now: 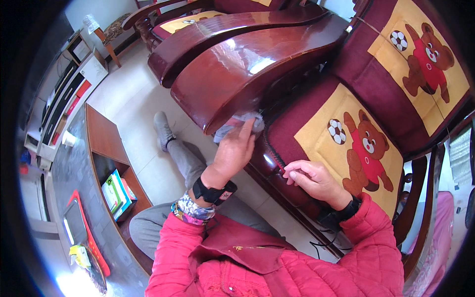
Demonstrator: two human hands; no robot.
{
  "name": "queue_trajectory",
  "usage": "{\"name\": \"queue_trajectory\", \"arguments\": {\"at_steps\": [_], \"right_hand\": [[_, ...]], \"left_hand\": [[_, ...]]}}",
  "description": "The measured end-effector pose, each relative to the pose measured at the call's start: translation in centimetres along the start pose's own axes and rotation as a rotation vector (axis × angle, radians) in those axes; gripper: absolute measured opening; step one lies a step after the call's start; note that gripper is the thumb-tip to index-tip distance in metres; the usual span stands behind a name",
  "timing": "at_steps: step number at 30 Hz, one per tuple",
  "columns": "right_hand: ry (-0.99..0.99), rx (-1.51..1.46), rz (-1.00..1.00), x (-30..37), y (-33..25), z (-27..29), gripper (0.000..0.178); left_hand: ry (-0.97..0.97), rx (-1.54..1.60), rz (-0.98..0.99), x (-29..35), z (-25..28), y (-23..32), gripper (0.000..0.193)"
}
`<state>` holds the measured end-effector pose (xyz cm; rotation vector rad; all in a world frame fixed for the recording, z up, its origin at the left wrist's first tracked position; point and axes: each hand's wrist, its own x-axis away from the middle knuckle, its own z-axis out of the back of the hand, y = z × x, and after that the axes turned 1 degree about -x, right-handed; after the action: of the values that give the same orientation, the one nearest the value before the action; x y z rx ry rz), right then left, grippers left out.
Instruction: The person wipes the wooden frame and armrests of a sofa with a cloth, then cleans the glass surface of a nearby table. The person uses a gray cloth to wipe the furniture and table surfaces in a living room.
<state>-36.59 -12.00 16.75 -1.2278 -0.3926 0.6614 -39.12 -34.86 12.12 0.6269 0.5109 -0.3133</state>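
Note:
My left hand (232, 154) presses a crumpled grey-white and pinkish cloth (256, 124) against the sofa below the broad dark-red wooden armrest (232, 74). One finger reaches forward along the cloth, and the others bend over it, partly hidden. By the front edge of the maroon seat cushion (284, 132), my right hand (316, 183) has its fingers curled in and drawn together, with no object visible in them. Whether its fingertips touch the cushion's edge I cannot tell. A yellow panel with a bear and a football (316, 114) covers the middle of that cushion.
A dark-topped coffee table (94, 190) stands on the left, with books (118, 193) on its open shelf. On top are a white cup (69, 139) and a red-rimmed tray (89, 232). My shoe (162, 131) rests on the tiled floor. Cables (324, 247) lie under the seat.

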Motion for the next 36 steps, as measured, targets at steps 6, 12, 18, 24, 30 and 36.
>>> {"name": "queue_trajectory", "arguments": {"at_steps": [6, 12, 18, 24, 30, 36], "right_hand": [[0.012, -0.001, 0.033, -0.2, 0.3, -0.1, 0.015], [-0.005, 0.034, 0.053, -0.4, -0.1, -0.2, 0.013], [0.001, 0.149, 0.118, -0.4, 0.0, -0.1, 0.014], [0.04, 0.041, 0.099, -0.5, 0.4, -0.4, 0.013], [0.057, 0.076, 0.13, -0.5, 0.6, -0.5, 0.016], [0.054, 0.109, 0.175, -0.5, 0.9, -0.6, 0.018]], "left_hand": [[0.271, 0.083, 0.193, 1.3, 0.9, -3.1, 0.028], [0.256, 0.133, 0.109, -2.0, 2.2, -6.4, 0.022], [0.157, -0.027, 0.277, -3.7, 1.9, -6.1, 0.031], [0.29, 0.431, 0.303, -1.6, 1.2, -5.6, 0.03], [0.347, 0.736, 0.408, 0.4, 1.0, -3.4, 0.029], [0.255, 1.07, 0.506, -0.3, 2.4, 0.7, 0.037]]}}
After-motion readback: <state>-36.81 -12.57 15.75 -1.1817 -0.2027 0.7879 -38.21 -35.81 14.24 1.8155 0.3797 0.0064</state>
